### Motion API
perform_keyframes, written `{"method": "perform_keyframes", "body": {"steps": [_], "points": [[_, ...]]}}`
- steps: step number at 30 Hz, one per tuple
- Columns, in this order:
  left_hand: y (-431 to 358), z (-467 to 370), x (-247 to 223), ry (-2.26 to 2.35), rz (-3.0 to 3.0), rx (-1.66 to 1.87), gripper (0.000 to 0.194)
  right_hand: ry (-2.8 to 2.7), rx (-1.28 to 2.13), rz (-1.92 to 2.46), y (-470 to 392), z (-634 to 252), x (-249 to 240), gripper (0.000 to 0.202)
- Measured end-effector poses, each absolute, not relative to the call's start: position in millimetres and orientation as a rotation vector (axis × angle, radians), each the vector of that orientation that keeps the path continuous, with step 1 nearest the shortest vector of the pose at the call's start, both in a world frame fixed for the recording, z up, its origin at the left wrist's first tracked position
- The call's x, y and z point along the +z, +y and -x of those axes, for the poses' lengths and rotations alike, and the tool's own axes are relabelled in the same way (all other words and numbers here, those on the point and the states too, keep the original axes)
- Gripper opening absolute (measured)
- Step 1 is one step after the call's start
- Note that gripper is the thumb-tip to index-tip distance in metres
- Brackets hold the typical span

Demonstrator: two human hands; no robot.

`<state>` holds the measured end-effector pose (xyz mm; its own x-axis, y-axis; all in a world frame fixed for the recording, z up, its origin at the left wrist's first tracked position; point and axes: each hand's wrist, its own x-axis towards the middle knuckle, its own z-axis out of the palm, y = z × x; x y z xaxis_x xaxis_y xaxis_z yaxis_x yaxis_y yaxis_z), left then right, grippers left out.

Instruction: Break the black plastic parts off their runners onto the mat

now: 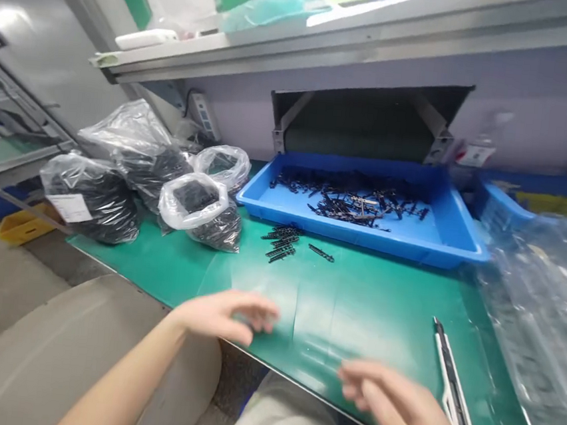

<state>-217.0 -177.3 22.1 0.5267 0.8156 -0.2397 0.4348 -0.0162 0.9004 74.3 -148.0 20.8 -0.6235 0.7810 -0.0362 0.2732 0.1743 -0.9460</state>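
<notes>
Green worktop point(380, 295), front edge: my left hand point(228, 314) and right hand point(390, 400), loosely spread, empty, should avoid the knife point(453, 382).

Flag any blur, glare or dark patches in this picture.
Head view: the left hand and right hand look blurred; head view, right edge: the clear plastic looks smeared; head view, centre: pale glare on the green tabletop; head view, upper left: a bright highlight on the grey panel; head view, behind the blue tray: the opening is mostly dark.
</notes>
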Motion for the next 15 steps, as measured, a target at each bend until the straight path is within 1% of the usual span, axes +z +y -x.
{"method": "perform_keyframes", "body": {"steps": [1, 2, 3, 5, 6, 8, 11, 15], "points": [[-157.5, 225.3, 20.8, 1.276, -1.785, 0.482, 0.053, -2.050, 1.393, 1.001, -128.1, -58.7, 21.9, 0.028], [-136.5, 231.9, 16.6, 1.476, -1.956, 0.498, 0.052, -2.089, 1.260, 1.012, -109.0, -41.4, 19.6, 0.029], [-115.5, 236.9, 10.5, 1.640, -2.116, 0.476, 0.057, -2.138, 1.080, 1.022, -91.1, -23.3, 14.5, 0.029], [-78.9, 242.7, -3.9, 1.786, -2.331, 0.326, 0.074, -2.200, 0.638, 1.123, -59.8, 11.0, -1.5, 0.028], [-65.0, 244.2, -10.7, 1.797, -2.387, 0.300, 0.076, -2.202, 0.554, 1.158, -46.6, 25.4, -10.9, 0.027], [-47.8, 246.4, -22.2, 1.764, -2.458, 0.307, 0.074, -2.221, 0.446, 1.201, -25.6, 46.0, -29.7, 0.027], [-41.9, 250.0, -35.0, 1.737, -2.511, 0.422, 0.061, -2.277, 0.362, 1.206, -6.9, 55.4, -51.3, 0.022], [-40.5, 255.1, -44.5, 1.752, -2.492, 0.575, 0.055, -2.385, 0.355, 1.105, 0.6, 42.4, -56.9, 0.017]]}}
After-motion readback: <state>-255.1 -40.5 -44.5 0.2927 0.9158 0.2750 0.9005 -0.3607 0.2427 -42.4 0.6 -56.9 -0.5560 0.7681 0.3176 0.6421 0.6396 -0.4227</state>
